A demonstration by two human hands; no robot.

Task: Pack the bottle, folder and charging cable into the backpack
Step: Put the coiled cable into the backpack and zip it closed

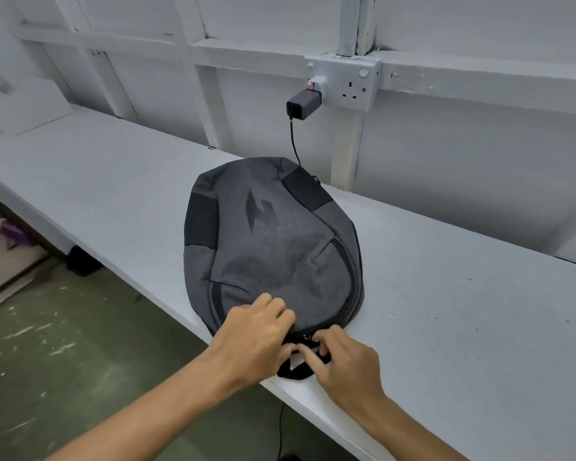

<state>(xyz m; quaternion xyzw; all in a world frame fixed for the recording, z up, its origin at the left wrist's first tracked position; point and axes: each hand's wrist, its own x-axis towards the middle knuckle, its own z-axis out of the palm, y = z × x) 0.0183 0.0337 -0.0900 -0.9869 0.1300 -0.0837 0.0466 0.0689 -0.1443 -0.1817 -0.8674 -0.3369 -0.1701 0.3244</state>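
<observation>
A grey backpack [273, 241] with black panels lies flat on the white bench [463, 311], its top and black carry handle [295, 371] toward me at the front edge. My left hand [253, 337] grips the fabric at the backpack's top, fingers curled over it. My right hand [343, 357] pinches something small at the zip by the handle; a metal zip ring [307, 336] shows between the two hands. A black charger [304, 102] sits plugged into the wall socket, and its black cable [294, 143] drops behind the backpack. No bottle or folder is in view.
A white double wall socket [343, 81] is mounted above the bench, behind the backpack. The bench runs left and right along a white framed wall. Green floor [64, 344] lies below its front edge, with dark clutter at the far left.
</observation>
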